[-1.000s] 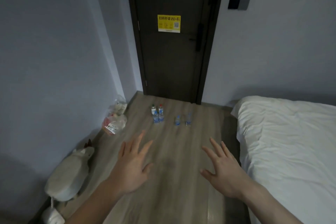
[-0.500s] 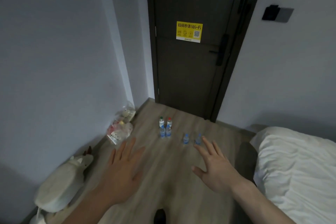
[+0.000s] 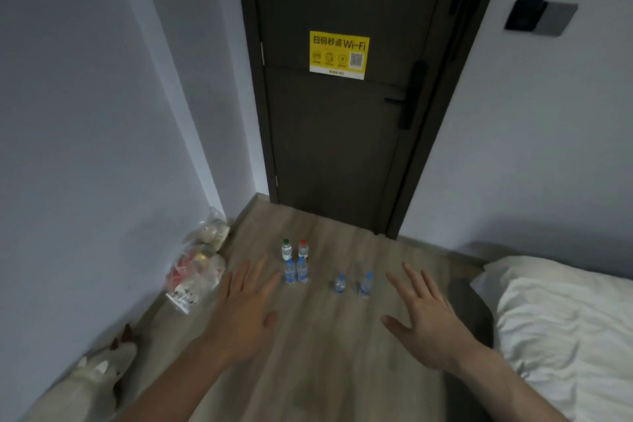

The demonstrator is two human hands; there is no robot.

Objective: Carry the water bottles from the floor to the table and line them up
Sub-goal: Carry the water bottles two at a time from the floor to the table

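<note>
Both hands are held out flat over the floor (image 3: 308, 370), palms down, and they hold nothing. The left hand (image 3: 245, 313) has its fingers straight and close together. Its fingertips (image 3: 270, 279) point at four bottles standing in a tight little bunch just past them, not touching. Two of these have blue caps: one blue-cap bottle (image 3: 290, 271) and its twin (image 3: 301, 270) right beside it. Behind them stand a green-cap bottle (image 3: 286, 249) and a red-cap bottle (image 3: 302, 248).

The right hand (image 3: 428, 322) has its fingers spread wide. Two more small bottles stand a little apart from the bunch, between the two hands and a bit farther away: a small bottle (image 3: 339, 283) and another small bottle (image 3: 365, 283) near the right fingertips. All six stand upright on the wood floor.

Past the bottles is a dark door (image 3: 342, 147) with a yellow sign (image 3: 339, 54). Plastic bags (image 3: 197, 270) and a soft toy (image 3: 99, 370) lie by the left wall. A white bed (image 3: 565, 325) is on the right.
</note>
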